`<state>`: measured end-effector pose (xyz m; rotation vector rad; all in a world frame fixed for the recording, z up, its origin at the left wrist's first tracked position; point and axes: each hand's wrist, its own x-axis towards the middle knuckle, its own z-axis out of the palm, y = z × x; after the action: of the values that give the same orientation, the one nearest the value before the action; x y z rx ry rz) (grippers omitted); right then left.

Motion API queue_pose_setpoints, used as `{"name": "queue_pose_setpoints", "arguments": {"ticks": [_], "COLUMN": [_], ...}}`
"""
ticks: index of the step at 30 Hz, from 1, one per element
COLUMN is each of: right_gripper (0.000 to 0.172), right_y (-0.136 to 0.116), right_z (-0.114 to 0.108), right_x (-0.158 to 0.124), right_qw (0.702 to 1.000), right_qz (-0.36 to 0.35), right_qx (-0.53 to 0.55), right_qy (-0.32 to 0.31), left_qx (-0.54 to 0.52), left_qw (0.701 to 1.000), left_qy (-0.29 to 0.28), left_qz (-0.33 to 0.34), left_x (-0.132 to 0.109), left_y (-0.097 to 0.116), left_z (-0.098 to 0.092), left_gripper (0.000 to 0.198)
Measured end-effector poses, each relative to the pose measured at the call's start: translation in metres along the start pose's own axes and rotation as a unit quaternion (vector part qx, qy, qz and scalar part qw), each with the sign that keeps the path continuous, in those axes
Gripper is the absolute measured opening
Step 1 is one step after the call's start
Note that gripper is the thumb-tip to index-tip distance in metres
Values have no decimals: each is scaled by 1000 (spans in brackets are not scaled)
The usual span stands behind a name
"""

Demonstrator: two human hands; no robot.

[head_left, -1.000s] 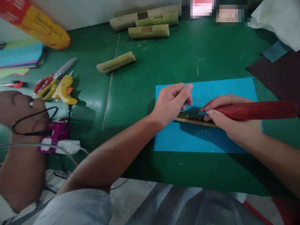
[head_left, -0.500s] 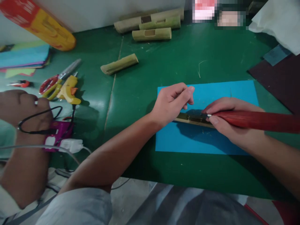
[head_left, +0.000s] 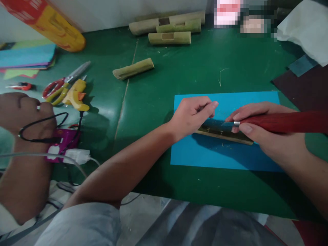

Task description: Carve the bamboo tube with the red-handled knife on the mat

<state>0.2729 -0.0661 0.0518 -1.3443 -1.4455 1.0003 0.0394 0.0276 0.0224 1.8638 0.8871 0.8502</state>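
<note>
The right hand [head_left: 280,141] pinches a red-handled knife [head_left: 287,122] near its metal collar, likely for fine control over the pale marks on the bamboo piece [head_left: 227,137]. That piece lies on blue paper [head_left: 191,155], which probably keeps scraps off the green surface [head_left: 156,109]. The left hand [head_left: 192,114] rests curled at the bamboo's left end, seemingly steadying it; whether its fingers grip is hidden. Compared with half a second ago, the right hand sits farther right, uncovering the bamboo's right end, and the handle is more level.
</note>
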Motion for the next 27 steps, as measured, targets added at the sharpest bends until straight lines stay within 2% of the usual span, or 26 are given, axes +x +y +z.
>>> {"name": "queue_pose_setpoints", "arguments": {"ticks": [5, 10, 15, 23, 25, 27], "right_gripper": [14, 23, 22, 23, 21, 16], "right_y": [-1, 9, 14, 5, 2, -1], "right_z": [1, 6, 11, 6, 6, 8], "right_x": [4, 10, 15, 15, 14, 12], "right_qw": [1000, 996, 992, 996, 999, 999], "right_qz": [8, 2, 15, 32, 6, -36], "right_qx": [18, 37, 59, 59, 18, -30], "right_qy": [-9, -75, -114, -53, -33, -7], "left_qx": [-19, -33, -53, -68, -76, -67], "left_qw": [1000, 999, 997, 997, 996, 993], "left_qy": [-8, -15, -10, 5, 33, 91], "left_qz": [-14, -34, -47, -41, -20, 37], "left_x": [-1, 0, 0, 6, 5, 1], "left_y": [0, 0, -1, 1, 5, 10], "left_z": [2, 3, 6, 3, 0, -3], "left_gripper": [66, 68, 65, 65, 61, 50]}}
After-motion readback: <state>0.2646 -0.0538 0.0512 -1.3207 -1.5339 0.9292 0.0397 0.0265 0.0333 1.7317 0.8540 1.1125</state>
